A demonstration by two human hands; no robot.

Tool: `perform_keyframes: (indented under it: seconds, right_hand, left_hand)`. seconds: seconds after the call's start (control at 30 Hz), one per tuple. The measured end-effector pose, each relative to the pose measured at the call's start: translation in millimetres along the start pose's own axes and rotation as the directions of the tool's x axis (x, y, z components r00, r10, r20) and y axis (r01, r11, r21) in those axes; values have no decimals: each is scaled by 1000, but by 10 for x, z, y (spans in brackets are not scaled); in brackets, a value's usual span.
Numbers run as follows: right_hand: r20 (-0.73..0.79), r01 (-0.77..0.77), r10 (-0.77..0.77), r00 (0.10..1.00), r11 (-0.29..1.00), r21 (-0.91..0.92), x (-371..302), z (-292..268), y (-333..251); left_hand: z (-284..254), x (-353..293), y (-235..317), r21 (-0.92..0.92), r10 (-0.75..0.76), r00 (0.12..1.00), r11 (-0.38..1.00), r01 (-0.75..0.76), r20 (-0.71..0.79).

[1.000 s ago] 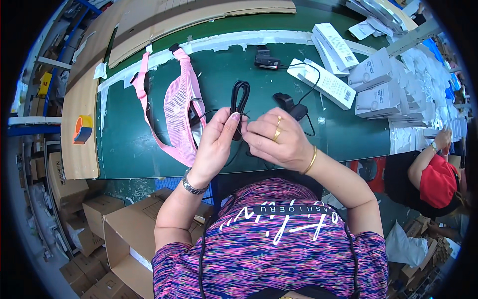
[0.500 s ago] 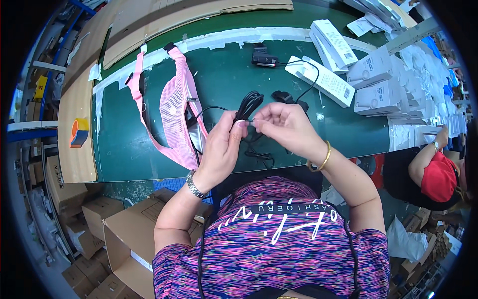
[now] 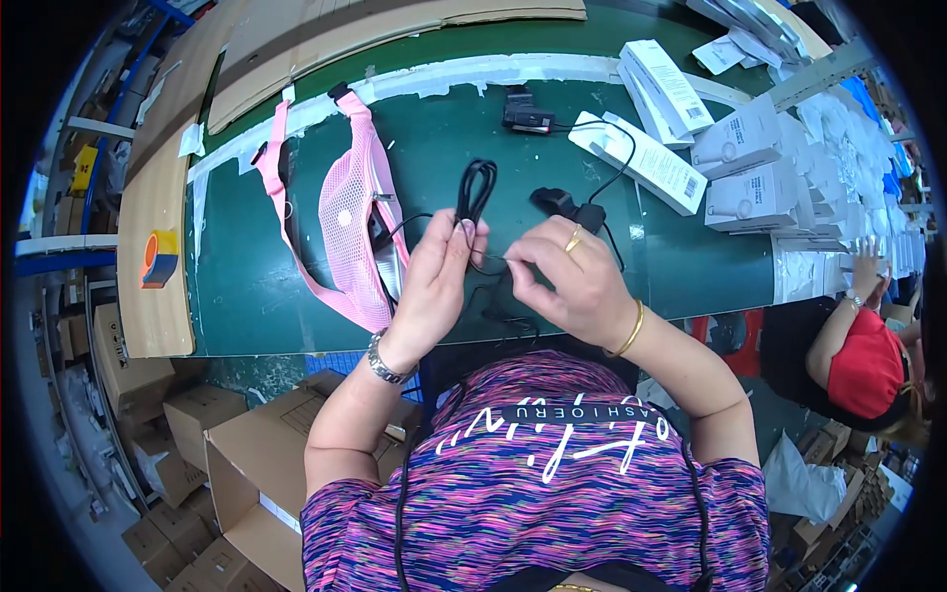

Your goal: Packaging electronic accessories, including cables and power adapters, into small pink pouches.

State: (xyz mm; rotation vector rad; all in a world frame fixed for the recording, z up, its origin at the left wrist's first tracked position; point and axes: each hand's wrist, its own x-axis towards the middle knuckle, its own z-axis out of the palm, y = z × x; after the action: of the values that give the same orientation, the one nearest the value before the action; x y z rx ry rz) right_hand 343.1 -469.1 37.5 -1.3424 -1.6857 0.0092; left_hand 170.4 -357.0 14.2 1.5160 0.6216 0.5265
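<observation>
My left hand [image 3: 441, 271] is closed around a coiled black cable [image 3: 478, 187], its loops standing up beyond the thumb. A thin dark strand [image 3: 496, 259], perhaps a twist tie, stretches from the bundle to my right hand [image 3: 572, 281], whose thumb and forefinger pinch its end. Left of my hands lies a pink mesh waist belt [image 3: 345, 212] with black buckles, and a black cord runs from it toward my left hand. Just beyond my right hand rests a black plug-like piece [image 3: 589, 214] with a cord. More dark cable lies by the table's near edge, partly hidden.
White boxes [image 3: 651, 168] lie and stand at the right of the green table [image 3: 266, 326]. A small black device [image 3: 528, 120] sits at the back. An orange tape roll [image 3: 158, 259] is at the left. Open cartons [image 3: 261, 464] stand below, and another person [image 3: 858, 355] works at the right.
My right hand has drawn away to the right, pulling the thin strand out from the bundle. The cable coil has turned more upright in my left hand.
</observation>
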Motion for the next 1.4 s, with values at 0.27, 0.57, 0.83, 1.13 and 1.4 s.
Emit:
perform_keyframes:
  seconds: [0.27,0.57,0.83,1.13,1.4]
  right_hand:
    - [-21,-417,425,905,897,148,231,-262,24]
    - [-134,-279,500,855,663,695,152,-371,323]
    - [448,-784,655,609,412,464,62,-181,-134]
    - [-348,-606,590,728,792,75,-111,-603,756]
    - [-23,-317,405,914,676,-665,-111,-481,722]
  left_hand:
    - [-80,20,162,445,-36,985,894,-43,169]
    - [-70,90,203,-54,-140,990,989,140,-2]
    - [114,190,231,9,87,987,996,-87,-138]
    - [-628,-14,426,-29,-96,988,995,93,-121]
    - [-444,61,720,-250,181,935,932,-262,-304]
